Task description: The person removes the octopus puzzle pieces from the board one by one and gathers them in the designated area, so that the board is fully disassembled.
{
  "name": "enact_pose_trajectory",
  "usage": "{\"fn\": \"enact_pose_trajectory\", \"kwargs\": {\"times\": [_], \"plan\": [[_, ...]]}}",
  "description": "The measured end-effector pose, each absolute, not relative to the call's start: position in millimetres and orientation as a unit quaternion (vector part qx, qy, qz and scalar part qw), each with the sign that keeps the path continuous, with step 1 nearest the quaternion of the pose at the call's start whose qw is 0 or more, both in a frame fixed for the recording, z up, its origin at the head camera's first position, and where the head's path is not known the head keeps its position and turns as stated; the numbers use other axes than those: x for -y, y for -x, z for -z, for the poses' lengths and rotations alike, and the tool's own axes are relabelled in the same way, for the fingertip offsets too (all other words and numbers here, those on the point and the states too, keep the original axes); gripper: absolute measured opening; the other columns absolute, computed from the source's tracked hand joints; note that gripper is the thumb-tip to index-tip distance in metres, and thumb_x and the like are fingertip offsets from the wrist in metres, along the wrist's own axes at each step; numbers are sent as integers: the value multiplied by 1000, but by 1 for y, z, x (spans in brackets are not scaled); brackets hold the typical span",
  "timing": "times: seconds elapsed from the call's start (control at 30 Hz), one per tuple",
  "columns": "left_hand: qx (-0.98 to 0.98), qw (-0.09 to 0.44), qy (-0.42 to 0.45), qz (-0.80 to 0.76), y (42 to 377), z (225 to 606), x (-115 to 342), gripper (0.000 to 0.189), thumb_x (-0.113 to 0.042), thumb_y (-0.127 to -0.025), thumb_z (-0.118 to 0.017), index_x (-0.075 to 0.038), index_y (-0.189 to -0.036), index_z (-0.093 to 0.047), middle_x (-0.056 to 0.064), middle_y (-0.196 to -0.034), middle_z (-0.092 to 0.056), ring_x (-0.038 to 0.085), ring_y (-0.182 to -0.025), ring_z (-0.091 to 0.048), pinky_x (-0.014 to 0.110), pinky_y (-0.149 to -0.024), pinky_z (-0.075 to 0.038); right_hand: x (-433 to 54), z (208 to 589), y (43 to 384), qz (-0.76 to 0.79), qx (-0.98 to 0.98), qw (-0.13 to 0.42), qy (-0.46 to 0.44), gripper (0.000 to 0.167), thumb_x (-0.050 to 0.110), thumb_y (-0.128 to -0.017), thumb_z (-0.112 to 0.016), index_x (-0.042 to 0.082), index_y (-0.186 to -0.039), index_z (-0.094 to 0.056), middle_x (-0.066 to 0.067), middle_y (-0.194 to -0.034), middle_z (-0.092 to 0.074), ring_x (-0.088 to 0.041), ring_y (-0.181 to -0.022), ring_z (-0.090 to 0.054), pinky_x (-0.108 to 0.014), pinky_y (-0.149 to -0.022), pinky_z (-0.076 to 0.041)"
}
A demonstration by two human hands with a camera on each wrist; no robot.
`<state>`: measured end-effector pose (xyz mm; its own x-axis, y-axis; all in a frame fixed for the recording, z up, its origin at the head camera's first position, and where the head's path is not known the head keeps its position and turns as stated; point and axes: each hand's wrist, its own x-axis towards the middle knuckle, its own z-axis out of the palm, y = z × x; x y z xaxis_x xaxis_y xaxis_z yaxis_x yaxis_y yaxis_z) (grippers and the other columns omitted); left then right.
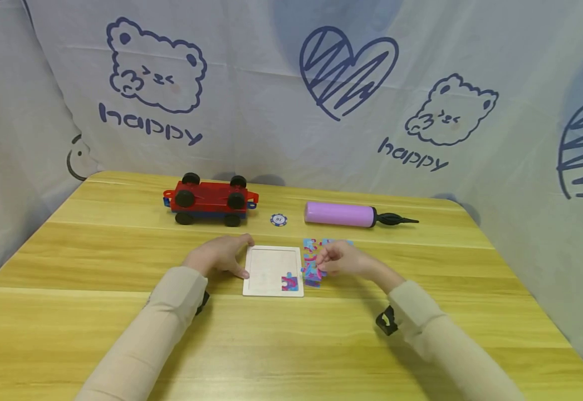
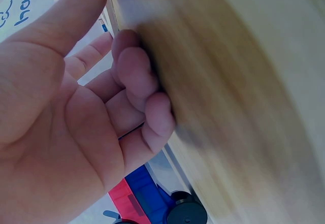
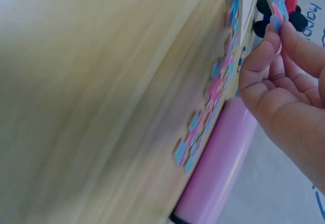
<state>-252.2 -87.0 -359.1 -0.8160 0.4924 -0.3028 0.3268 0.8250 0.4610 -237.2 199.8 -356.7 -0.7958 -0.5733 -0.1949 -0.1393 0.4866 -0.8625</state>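
A pale wooden puzzle tray (image 1: 266,264) lies on the table, with one pink and blue jigsaw piece (image 1: 289,283) in its lower right corner. At the tray's left edge rests my left hand (image 1: 223,255), thumb and forefinger spread apart along the rim; in the left wrist view the other fingers are loosely bent against the tabletop. My right hand (image 1: 342,258) pinches a blue and pink jigsaw piece (image 3: 278,5) between thumb and forefinger, just right of the tray. Loose jigsaw pieces (image 3: 216,84) lie below and beyond that hand, partly hidden by it in the head view.
Behind the tray stands a red and blue toy vehicle (image 1: 208,200) with black wheels. A poker chip (image 1: 278,220) lies right of it, then a purple hand pump (image 1: 340,214) with a black nozzle. A printed curtain (image 1: 261,122) hangs behind the wooden table (image 1: 281,345).
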Motion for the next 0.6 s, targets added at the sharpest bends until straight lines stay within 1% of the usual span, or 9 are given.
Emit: {"fn": "enact_pose_trajectory", "kwargs": {"times": [0.3,0.5,0.6], "plan": [[-933,205,-222,-196,252,360,86,69,-30,-71,-74,-9,-127,-40,14,-101,-50,24,-76,-47,37,-76,-37,-224,360,236,458,-831,231,216,8,-8,-85,-51,-14,-88,-54,-2,-71,-54,-9,-57,-41,-20,-53,-37],[-934,201,-225,-194,253,361,87,69,-30,-71,-74,-9,-126,-40,14,-104,-49,27,-87,-46,40,-82,-37,-233,361,235,451,-836,229,214,9,-7,-86,-51,-15,-89,-55,-4,-69,-54,-10,-55,-39,-20,-51,-36],[-934,202,-221,-194,253,361,87,68,-30,-71,-74,-10,-127,-40,14,-103,-49,26,-87,-46,39,-81,-37,-236,361,234,447,-839,231,208,9,-8,-86,-51,-15,-88,-56,-5,-70,-55,-10,-56,-41,-20,-51,-37]]}}
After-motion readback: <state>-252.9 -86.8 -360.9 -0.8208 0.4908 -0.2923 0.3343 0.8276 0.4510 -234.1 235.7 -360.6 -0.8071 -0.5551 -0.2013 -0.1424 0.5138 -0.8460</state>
